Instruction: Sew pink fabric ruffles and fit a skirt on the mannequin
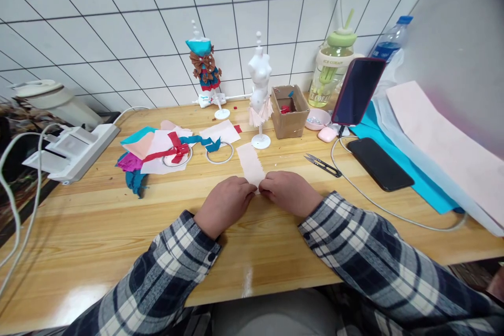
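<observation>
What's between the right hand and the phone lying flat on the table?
In the head view, black thread snips and a white cable lie between the right hand and that phone.

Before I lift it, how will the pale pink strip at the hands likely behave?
The pale pink strip looks thin, so probably light and floppy. Its ragged edge suggests it may fray. With the left hand and right hand at its near end, the far end would likely droop.
</observation>
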The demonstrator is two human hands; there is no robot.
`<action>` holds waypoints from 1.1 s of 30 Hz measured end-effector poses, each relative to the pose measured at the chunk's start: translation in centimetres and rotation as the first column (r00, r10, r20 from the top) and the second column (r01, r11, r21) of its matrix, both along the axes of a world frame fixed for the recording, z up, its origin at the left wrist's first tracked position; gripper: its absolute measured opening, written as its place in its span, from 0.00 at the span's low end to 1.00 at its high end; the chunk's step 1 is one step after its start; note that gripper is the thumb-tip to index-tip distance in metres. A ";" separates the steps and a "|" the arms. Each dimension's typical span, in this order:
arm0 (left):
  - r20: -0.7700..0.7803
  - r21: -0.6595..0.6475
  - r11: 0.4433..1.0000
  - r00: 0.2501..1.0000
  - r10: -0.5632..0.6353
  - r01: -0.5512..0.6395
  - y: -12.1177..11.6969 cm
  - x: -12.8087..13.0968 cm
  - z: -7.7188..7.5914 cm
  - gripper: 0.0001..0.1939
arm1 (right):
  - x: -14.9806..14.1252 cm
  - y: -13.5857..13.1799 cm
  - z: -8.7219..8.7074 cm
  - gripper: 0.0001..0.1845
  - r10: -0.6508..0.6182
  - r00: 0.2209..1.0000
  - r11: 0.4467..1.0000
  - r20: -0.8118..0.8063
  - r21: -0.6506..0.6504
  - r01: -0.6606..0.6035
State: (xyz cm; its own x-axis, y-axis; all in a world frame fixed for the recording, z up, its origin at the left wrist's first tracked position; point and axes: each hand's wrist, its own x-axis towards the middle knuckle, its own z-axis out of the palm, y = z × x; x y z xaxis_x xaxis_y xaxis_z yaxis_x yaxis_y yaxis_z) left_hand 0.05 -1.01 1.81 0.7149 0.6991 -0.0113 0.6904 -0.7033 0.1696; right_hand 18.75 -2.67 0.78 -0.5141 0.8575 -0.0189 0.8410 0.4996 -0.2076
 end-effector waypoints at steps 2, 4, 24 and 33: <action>0.009 -0.006 1.000 1.000 0.004 -0.004 0.0 0.0 -0.1 0.13 | 0.0 0.0 -0.1 0.11 -0.019 1.000 1.000 -0.012 -0.008 0.019; 0.009 -0.008 1.000 1.000 0.000 0.000 0.1 0.1 -0.2 0.14 | 0.0 0.1 -0.2 0.10 -0.025 1.000 1.000 -0.015 -0.009 0.024; 0.019 0.031 1.000 1.000 0.002 -0.003 0.1 0.0 -0.4 0.13 | -0.2 -0.1 -0.2 0.10 -0.016 1.000 1.000 0.015 0.000 0.016; 0.008 0.019 0.999 0.999 0.033 -0.033 0.0 0.1 -0.2 0.13 | -0.3 -0.4 -0.3 0.11 -0.010 1.000 0.999 0.024 0.050 0.009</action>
State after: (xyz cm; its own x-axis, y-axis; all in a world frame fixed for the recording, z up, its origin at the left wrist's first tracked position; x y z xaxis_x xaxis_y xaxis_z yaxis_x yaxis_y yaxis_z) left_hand 0.13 -1.00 1.61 0.6917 0.7221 0.0079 0.7117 -0.6836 0.1617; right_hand 18.48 -3.04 0.48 -0.5060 0.8625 0.0119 0.8502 0.5010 -0.1617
